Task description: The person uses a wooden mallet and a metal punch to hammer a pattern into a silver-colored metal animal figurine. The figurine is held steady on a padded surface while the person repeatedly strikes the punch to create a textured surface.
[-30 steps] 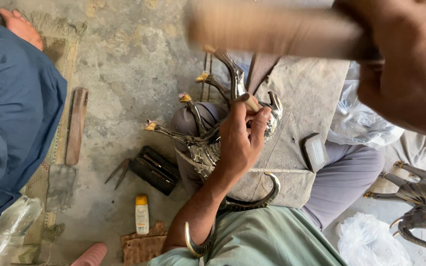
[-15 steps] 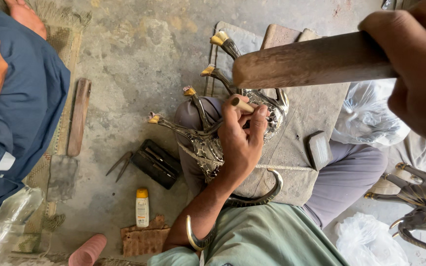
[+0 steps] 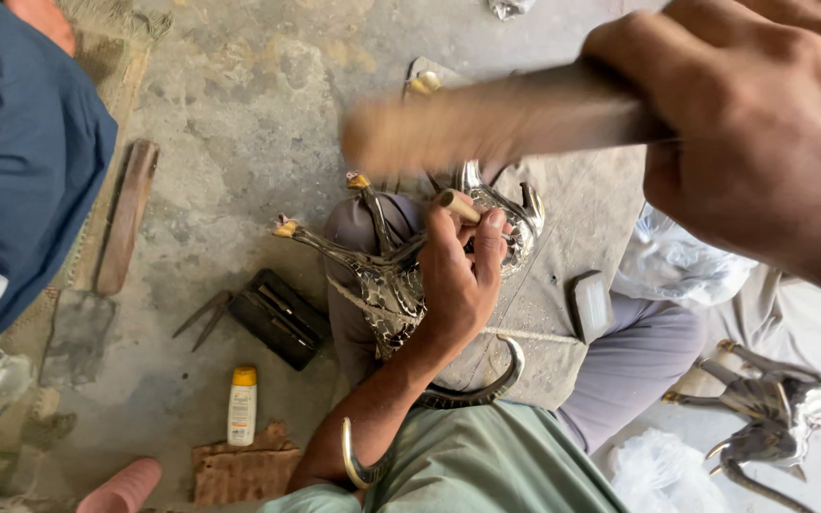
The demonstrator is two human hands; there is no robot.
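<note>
The left hand (image 3: 463, 275) sits at the centre of the view, fingers curled tight around a short punch (image 3: 458, 203) whose pale butt end sticks up past the fingertips, its lower end hidden against a silvery metal animal figure (image 3: 391, 285). That figure lies across the person's lap on a grey cloth (image 3: 582, 237), its legs with brass-coloured tips reaching out toward 10 o'clock and a curved tail sweeping down toward 6 o'clock. A metal bangle (image 3: 358, 461) rings the left wrist at 7 o'clock. The right hand (image 3: 753, 123) fills the 2 o'clock corner, fist closed on a wooden mallet (image 3: 486, 123) that is blurred and reaches toward 11 o'clock, above the punch and apart from it. A small grey block (image 3: 589, 304) rests on the cloth at 4 o'clock of the left hand. On the concrete floor toward 8 o'clock lie a dark tool case (image 3: 282, 318), a pair of pincers (image 3: 203, 316) and a small white bottle with a yellow cap (image 3: 242, 407). A second metal figure (image 3: 772, 423) stands at 4 o'clock near the frame edge. Another person's blue sleeve (image 3: 21, 161) shows at 9 o'clock
</note>
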